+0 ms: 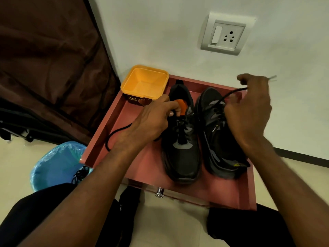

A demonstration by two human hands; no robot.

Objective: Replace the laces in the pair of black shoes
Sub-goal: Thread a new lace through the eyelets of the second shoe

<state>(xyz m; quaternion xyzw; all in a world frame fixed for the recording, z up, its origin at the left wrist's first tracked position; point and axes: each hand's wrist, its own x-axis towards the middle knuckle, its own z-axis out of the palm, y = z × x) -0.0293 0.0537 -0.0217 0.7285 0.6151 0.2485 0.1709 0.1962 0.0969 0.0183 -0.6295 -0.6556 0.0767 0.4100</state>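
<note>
Two black shoes sit side by side in a pink drawer.

Left hand pinches a black lace at the left shoe. Right hand hovers over the right shoe, fingers curled round the lace's other end, pulling it up. Farther back, against the wall, stands a yellow tub.

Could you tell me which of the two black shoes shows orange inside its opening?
The left shoe, beside the yellow tub; the right shoe shows none.
</note>
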